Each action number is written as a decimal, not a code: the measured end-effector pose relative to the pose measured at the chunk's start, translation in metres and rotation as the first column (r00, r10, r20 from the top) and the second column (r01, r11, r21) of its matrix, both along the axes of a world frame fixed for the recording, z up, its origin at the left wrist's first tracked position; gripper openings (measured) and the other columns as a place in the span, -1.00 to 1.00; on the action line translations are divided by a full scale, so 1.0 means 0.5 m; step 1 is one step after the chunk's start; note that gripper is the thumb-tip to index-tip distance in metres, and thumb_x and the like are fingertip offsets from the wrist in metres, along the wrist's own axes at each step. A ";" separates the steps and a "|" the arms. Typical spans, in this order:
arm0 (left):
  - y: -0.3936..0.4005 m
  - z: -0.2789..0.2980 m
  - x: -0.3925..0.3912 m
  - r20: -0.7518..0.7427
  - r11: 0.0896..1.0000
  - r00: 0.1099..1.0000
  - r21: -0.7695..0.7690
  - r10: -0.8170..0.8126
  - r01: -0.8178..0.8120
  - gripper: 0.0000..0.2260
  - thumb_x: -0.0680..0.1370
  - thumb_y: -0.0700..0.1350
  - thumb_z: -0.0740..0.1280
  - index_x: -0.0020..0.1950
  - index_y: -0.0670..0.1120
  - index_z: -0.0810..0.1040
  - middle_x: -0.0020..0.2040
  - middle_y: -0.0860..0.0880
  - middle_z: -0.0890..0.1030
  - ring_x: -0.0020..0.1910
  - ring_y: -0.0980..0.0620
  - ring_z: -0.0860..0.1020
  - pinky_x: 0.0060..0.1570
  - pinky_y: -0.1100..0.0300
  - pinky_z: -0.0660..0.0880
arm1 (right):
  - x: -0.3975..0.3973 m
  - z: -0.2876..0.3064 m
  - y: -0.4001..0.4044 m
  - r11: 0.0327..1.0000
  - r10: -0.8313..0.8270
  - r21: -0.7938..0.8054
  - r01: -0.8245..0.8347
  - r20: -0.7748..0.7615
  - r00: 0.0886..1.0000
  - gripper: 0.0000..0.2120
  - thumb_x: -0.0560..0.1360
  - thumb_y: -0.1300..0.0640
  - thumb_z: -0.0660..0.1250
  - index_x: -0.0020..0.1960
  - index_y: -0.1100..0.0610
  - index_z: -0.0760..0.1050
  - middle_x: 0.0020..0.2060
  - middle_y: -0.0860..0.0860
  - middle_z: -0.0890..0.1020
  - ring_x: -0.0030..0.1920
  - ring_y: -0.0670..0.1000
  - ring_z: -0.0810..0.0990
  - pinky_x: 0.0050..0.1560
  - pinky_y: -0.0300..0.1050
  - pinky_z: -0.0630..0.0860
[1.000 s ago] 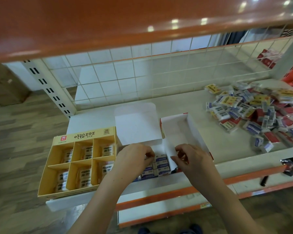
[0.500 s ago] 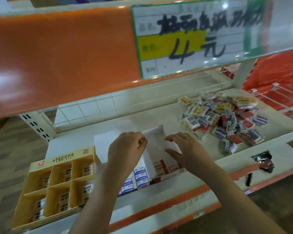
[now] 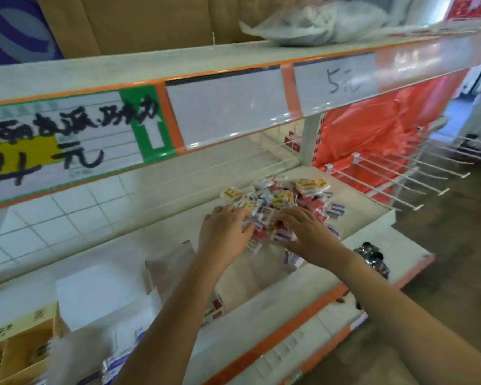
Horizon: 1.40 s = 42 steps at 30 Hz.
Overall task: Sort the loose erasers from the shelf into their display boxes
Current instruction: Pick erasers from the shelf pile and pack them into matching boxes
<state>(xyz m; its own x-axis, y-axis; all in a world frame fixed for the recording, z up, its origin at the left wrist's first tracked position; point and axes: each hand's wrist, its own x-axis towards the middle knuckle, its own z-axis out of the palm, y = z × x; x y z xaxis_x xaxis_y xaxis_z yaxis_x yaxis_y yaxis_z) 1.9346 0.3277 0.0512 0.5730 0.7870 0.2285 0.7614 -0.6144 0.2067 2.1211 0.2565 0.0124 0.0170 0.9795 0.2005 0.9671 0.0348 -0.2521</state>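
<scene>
Both your hands are out over the pile of loose erasers [image 3: 285,198], which lies on the shelf [image 3: 156,229] toward its right end, just in front of the wire back grid. Your left hand [image 3: 225,232] rests palm-down on the near left edge of the pile, fingers [image 3: 245,215] spread and fairly straight, touching the wrapped erasers but not visibly closed round any. Your right hand [image 3: 307,234] sits on the near right side of the pile, fingers [image 3: 288,218] bent down into the erasers; motion blur keeps you from telling whether they hold one or only press on the heap. The two hands lie close together with a few erasers between them.

The erasers are small wrapped blocks in yellow, red and blue-and-white sleeves, heaped untidily. A few lie apart from the heap, near your right wrist.

The display boxes stand well to the left of the pile, near the shelf's front edge. The white box [image 3: 95,295] has its lid flap upright, and blue-and-white erasers [image 3: 122,357] show blurred inside. Beside it a second white box [image 3: 172,268] with red trim is partly hidden by your left forearm. At the far left the yellow compartment box [image 3: 20,345] holds erasers in its cells.

On the shelf above, a handwritten price label [image 3: 64,140] faces you.
</scene>
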 end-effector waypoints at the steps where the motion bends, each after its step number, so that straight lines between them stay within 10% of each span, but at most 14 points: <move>1: 0.002 -0.003 0.020 -0.001 1.000 1.000 0.007 -0.013 0.013 -0.70 0.58 0.08 0.19 0.26 0.00 0.49 0.20 -0.03 0.53 0.19 -0.04 0.44 0.12 0.09 0.39 | 0.021 0.001 -0.005 1.000 -0.023 -0.001 0.023 0.001 1.000 -0.48 0.46 -0.04 0.36 0.36 0.10 0.38 0.37 0.08 0.37 0.41 0.15 0.27 0.38 0.13 0.25; 25: 0.096 -0.076 0.239 -0.020 0.999 1.000 -0.046 0.012 -0.013 -0.59 0.54 -0.21 0.27 0.38 0.03 0.41 0.30 -0.03 0.50 0.29 0.01 0.43 0.27 0.11 0.38 | 0.239 -0.029 0.064 0.990 -0.099 -0.086 0.112 0.140 0.985 -0.54 0.54 0.18 0.25 0.41 0.02 0.30 0.36 -0.03 0.39 0.35 0.02 0.35 0.30 -0.04 0.38; 42: 0.171 -0.081 0.288 -0.211 0.997 0.976 -0.054 -0.058 0.047 -0.46 0.52 -0.13 0.29 0.48 0.04 0.23 0.41 0.01 0.39 0.37 -0.04 0.25 0.34 -0.02 0.21 | 0.294 -0.033 0.100 0.999 0.009 -0.042 -0.003 0.162 0.987 -0.53 0.53 -0.03 0.27 0.42 -0.03 0.30 0.34 -0.05 0.42 0.34 0.01 0.30 0.33 -0.11 0.23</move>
